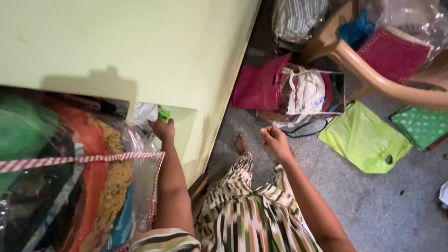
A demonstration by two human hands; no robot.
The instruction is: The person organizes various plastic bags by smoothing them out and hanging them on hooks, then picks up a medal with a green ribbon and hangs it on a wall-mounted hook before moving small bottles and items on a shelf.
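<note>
Left hand (163, 128) at cupboard opening, fingers closed on green-and-white cloth bundle (151, 113) above clear bag of folded fabrics (84, 186). Right hand (275, 140) free, loosely curled, holding nothing. Step judged: seating bundle; next needs firm inward push

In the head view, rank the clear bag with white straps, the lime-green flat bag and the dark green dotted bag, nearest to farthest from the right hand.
From the right hand:
1. Clear bag with white straps, just beyond it.
2. Lime-green flat bag, on the floor to the right.
3. Dark green dotted bag, far right.
</note>
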